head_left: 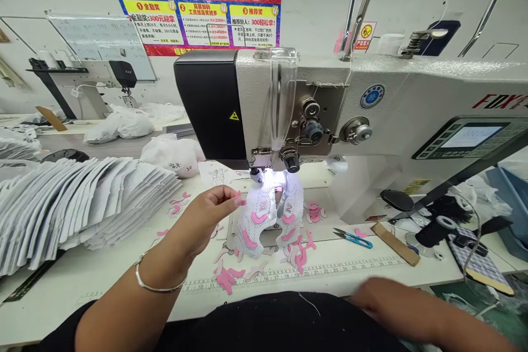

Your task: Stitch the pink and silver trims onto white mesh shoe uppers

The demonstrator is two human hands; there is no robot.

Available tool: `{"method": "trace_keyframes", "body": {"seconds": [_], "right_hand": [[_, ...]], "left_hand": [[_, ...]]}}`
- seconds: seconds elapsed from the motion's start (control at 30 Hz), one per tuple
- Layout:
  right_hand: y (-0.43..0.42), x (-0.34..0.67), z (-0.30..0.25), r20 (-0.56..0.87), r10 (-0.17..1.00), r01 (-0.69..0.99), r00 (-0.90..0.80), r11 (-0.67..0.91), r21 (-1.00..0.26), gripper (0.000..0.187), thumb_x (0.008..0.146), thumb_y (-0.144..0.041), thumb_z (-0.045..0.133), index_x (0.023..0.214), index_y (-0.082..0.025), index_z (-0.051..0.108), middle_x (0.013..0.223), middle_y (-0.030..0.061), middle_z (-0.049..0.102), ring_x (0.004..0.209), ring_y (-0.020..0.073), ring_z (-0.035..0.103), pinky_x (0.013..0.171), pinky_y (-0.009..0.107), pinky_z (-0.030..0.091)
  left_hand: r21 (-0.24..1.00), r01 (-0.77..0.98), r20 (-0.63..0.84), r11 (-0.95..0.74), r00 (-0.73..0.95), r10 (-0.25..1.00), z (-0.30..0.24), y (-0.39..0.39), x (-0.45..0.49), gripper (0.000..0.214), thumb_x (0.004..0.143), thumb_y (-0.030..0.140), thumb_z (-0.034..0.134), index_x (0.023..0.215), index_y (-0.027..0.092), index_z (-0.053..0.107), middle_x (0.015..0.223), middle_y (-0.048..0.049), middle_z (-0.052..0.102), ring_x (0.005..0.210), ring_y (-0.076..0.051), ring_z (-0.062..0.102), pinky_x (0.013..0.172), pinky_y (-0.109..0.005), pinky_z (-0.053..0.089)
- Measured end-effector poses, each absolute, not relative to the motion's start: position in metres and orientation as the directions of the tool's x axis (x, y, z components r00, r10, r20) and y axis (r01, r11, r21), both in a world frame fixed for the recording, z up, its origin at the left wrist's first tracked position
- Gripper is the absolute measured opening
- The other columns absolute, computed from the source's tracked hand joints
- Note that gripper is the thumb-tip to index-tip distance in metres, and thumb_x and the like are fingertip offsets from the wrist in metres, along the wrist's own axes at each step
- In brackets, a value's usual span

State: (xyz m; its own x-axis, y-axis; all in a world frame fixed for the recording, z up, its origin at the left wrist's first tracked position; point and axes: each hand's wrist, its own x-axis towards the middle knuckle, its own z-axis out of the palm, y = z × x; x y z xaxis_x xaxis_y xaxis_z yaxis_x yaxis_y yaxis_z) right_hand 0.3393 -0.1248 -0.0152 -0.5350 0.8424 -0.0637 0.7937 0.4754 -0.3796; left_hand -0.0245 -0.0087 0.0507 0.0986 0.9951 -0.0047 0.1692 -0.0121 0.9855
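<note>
My left hand (212, 209) pinches a small pink piece (240, 197) between thumb and fingertips, just left of the sewing machine's needle area. Beside it, a white mesh shoe upper (253, 231) with pink curved patches lies on the machine bed, its far end under the lit presser foot. Down by the table's front edge is my right hand (369, 294), smeared by motion, its fingers not made out. Loose pink pieces (226, 278) lie in front of the upper, with more pink pieces (314, 211) to its right.
A long stack of white shoe pieces (82, 209) fills the left side. Blue thread snips (353, 237), a brown strip (395, 243) and a black thread spool (435, 231) lie to the right. The sewing machine head (264, 110) overhangs the bed. A printed ruler (330, 268) runs along the front.
</note>
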Motion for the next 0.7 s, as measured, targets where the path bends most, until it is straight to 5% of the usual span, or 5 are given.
{"method": "trace_keyframes", "body": {"seconds": [0.07, 0.13, 0.2, 0.37, 0.7], "right_hand": [[-0.087, 0.320, -0.001, 0.103, 0.758, 0.690, -0.644, 0.633, -0.351, 0.019, 0.093, -0.024, 0.059, 0.074, -0.024, 0.066, 0.070, -0.0024, 0.066, 0.064, 0.0129, 0.061, 0.059, 0.025, 0.051], [-0.052, 0.293, 0.016, 0.414, 0.672, 0.636, -0.615, 0.732, -0.244, 0.012, 0.095, -0.023, 0.055, 0.096, -0.024, 0.067, 0.089, 0.0023, 0.070, 0.084, 0.0174, 0.066, 0.074, 0.031, 0.055], [-0.024, 0.265, 0.027, 0.573, 0.543, 0.606, -0.614, 0.789, -0.098, 0.023, 0.094, -0.019, 0.054, 0.115, -0.021, 0.062, 0.112, 0.0080, 0.068, 0.108, 0.0223, 0.062, 0.093, 0.040, 0.052], [0.021, 0.223, 0.015, 0.714, 0.393, 0.609, -0.580, 0.791, 0.058, 0.036, 0.087, -0.011, 0.055, 0.123, -0.018, 0.056, 0.123, 0.0110, 0.064, 0.119, 0.0245, 0.056, 0.105, 0.047, 0.044], [0.032, 0.216, -0.005, 0.848, 0.342, 0.576, -0.404, 0.816, -0.055, 0.035, 0.086, -0.007, 0.058, 0.117, -0.023, 0.059, 0.110, 0.0064, 0.070, 0.106, 0.0200, 0.064, 0.096, 0.041, 0.050]], "left_hand": [[0.990, 0.138, 0.015, -0.026, 0.082, 0.997, 0.054, -0.001, -0.010, 0.029, 0.070, 0.045, 0.079, 0.078, 0.021, 0.065, 0.082, -0.0030, 0.062, 0.082, -0.019, 0.057, 0.074, -0.030, 0.046], [0.996, 0.089, 0.025, -0.030, 0.060, 0.998, 0.054, 0.006, 0.004, 0.030, 0.066, 0.044, 0.082, 0.077, 0.021, 0.066, 0.085, -0.0037, 0.065, 0.085, -0.020, 0.059, 0.077, -0.030, 0.047], [0.999, 0.032, 0.005, -0.007, 0.053, 0.999, 0.052, 0.012, 0.015, 0.031, 0.063, 0.041, 0.084, 0.075, 0.020, 0.065, 0.085, -0.0031, 0.065, 0.083, -0.018, 0.059, 0.075, -0.029, 0.047], [0.994, -0.084, -0.059, 0.063, 0.041, 0.997, 0.045, 0.018, 0.028, 0.032, 0.063, 0.039, 0.085, 0.075, 0.018, 0.062, 0.075, 0.0018, 0.059, 0.070, -0.013, 0.055, 0.070, -0.027, 0.046], [0.999, 0.032, 0.017, -0.018, 0.046, 0.999, 0.033, 0.021, 0.025, 0.026, 0.072, 0.041, 0.078, 0.074, 0.020, 0.062, 0.078, 0.0005, 0.059, 0.071, -0.014, 0.054, 0.066, -0.026, 0.045]]}}
